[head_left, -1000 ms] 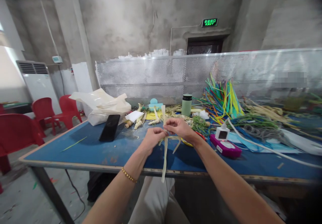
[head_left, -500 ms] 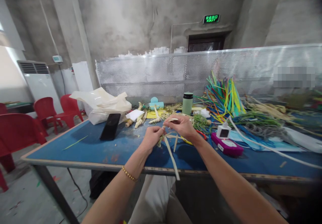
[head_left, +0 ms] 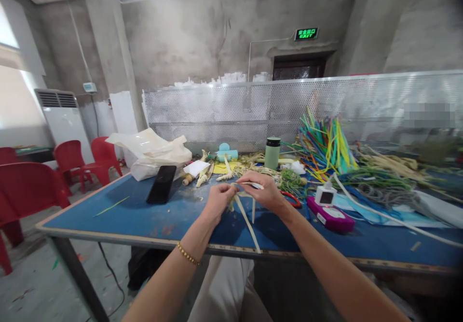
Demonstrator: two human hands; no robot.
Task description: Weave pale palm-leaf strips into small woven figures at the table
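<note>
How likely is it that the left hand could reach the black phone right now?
Probably yes: the black phone lies on the table to the left hand's left, with nothing tall between them, though that hand is pinching pale strips and might need to let go.

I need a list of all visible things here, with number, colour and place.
Table: 1, blue, foreground
Pale fibre strips: several, cream, centre
Smartphone: 1, black, table's left
Plastic bag: 1, whitish, behind the smartphone
Paper: 1, white, right of the smartphone
Flask: 1, green, black-lidded, table's back
Coloured strips: many, mixed, back right
Loose scraps: uncountable, mostly pale, table's back
Box: 1, purple, centre right
Cube-shaped device: 1, white, at the box
Cable: 1, white, right
Chairs: at least 3, red, left
Air conditioner: 1, white, far left
Perforated screen: 1, silver, behind table
Exit sign: 1, green, above doorway
Bracelet: 1, gold, left forearm
Left grip: 1, bare hand, pinching fibre
Right grip: 1, bare hand, pinching fibre
</note>
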